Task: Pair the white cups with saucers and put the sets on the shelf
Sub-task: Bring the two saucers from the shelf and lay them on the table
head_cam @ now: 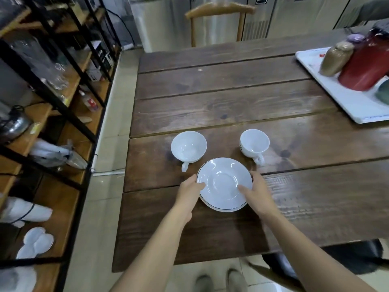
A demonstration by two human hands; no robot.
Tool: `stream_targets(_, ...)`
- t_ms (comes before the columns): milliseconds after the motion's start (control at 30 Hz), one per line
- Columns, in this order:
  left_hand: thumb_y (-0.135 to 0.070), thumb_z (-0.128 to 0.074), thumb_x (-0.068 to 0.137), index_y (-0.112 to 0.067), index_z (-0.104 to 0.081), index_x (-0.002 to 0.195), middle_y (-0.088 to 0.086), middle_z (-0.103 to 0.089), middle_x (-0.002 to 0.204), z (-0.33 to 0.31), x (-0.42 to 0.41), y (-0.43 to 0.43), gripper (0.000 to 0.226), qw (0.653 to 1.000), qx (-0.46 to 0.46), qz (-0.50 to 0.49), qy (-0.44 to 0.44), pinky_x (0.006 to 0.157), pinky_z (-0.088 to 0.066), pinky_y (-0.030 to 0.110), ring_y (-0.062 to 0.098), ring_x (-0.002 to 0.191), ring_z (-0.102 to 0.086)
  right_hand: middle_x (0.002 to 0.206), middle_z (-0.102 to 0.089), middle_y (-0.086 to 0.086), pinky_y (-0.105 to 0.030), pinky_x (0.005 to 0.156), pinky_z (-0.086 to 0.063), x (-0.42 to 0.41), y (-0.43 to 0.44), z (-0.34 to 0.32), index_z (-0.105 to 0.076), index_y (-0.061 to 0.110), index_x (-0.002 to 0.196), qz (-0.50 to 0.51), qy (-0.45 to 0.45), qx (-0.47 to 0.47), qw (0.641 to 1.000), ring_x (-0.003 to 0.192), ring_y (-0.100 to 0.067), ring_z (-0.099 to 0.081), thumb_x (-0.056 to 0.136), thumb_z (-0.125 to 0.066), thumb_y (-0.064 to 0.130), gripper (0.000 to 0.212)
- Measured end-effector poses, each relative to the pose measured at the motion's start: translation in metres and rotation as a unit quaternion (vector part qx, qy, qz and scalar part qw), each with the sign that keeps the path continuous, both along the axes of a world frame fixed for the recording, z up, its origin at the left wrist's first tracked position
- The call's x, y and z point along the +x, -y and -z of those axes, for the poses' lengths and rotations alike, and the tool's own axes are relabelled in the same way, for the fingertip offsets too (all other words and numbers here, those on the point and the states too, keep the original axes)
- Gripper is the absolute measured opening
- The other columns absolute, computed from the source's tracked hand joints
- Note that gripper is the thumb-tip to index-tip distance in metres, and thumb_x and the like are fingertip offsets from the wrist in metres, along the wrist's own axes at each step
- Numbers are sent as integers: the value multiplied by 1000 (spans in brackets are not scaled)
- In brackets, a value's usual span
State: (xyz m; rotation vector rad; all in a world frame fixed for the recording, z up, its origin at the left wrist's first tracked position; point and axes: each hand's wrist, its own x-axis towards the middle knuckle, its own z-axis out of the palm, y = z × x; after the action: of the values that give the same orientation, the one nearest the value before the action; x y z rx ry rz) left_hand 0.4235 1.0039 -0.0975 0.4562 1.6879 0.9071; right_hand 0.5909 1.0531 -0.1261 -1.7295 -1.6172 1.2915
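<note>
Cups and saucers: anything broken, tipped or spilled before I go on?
Nothing stands out. Both cups, the left cup and the right cup, stand upright, empty and intact. Left hand and right hand grip the saucers, which look stacked.

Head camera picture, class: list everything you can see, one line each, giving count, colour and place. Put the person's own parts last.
Cups: two, white, empty, side by side on the table beyond the saucers; second.
Saucers: stack, seemingly two, white with dark rim, near table edge.
Table: one, dark brown planks, centre.
Tray: one, white, table's far right.
Flask: one, red, on the tray.
Jar: one, brownish, on the tray beside the flask.
Chair: one, wooden, behind the table.
Shelf: one, black frame, wooden boards, left.
Left hand: grip on the saucers' left rim.
Right hand: grip on the saucers' right rim.
</note>
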Motion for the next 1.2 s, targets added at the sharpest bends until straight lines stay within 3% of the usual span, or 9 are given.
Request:
stream_targets(100,-8,-46,90,-29,-65,88,-1,-69,113,2,2,1,29,1000,4,11,-24,106,-41,36,23,115,-56,104,-63,-6,-12,61,-39,3,-4,5,-59,5,109,-25,31,6,999,93,-20,-61,74,-59,18,37)
stream_targets(233,-5,-43,92,-25,-60,123,-9,-60,118,4,8,1,40,996,26,41,-69,91,-38,27,12,111,-50,123,-48,-11,-36,88,-44,2,-5,6,-49,9,126,-42,107,-6,993,111,-29,-52,81,-60,27,50)
stream_targets(333,-11,-43,92,-20,-58,125,-7,-50,121,10,12,0,37,978,14,69,-195,102,-40,33,15,121,-42,128,-43,-12,-42,94,-43,1,-2,1,-41,8,129,-14,112,-17,993,112,-32,-51,82,-64,25,55)
stream_targets(433,-11,-43,92,-14,-58,122,-2,-38,112,8,15,0,34,954,-3,66,-291,102,-35,33,19,123,-34,120,-46,-14,-50,90,-46,0,-1,-1,-42,4,114,10,126,-31,992,104,-35,-55,81,-66,28,47)
stream_targets(633,-9,-46,91,-12,-59,120,3,-44,115,7,17,-3,32,965,-5,43,-258,85,-43,28,23,111,-51,122,-52,-19,-49,90,-47,-8,-7,-1,-42,0,114,15,152,-37,988,109,-39,-55,83,-65,23,45)
stream_targets(767,-12,-53,90,-15,-52,129,4,-52,125,14,11,-1,39,971,-12,48,-233,89,-48,34,23,112,-53,120,-58,-19,-49,89,-48,-6,-12,-5,-43,-1,114,20,138,-62,988,109,-37,-56,82,-64,22,45)
stream_targets(933,-14,-56,87,-17,-52,126,6,-52,128,18,6,-2,40,977,-13,44,-208,95,-48,38,23,114,-52,118,-58,-19,-50,93,-44,-7,-10,-14,-37,1,116,0,135,-21,991,110,-41,-53,89,-51,16,34)
stream_targets(1100,-28,-60,86,-23,-57,121,0,-43,127,18,2,-1,35,956,-10,46,-289,107,-39,44,22,125,-36,101,-51,-6,-35,71,-42,-1,-5,-14,-38,8,106,1,50,-23,999,91,-24,-50,90,-52,15,22)
stream_targets(1200,-20,-59,89,-24,-61,106,-2,-56,116,15,1,3,18,970,54,23,-237,90,-48,33,17,111,-52,99,-50,-3,-27,61,-39,6,0,-12,-38,11,104,22,-6,-21,1000,91,-20,-50,90,-53,14,20)
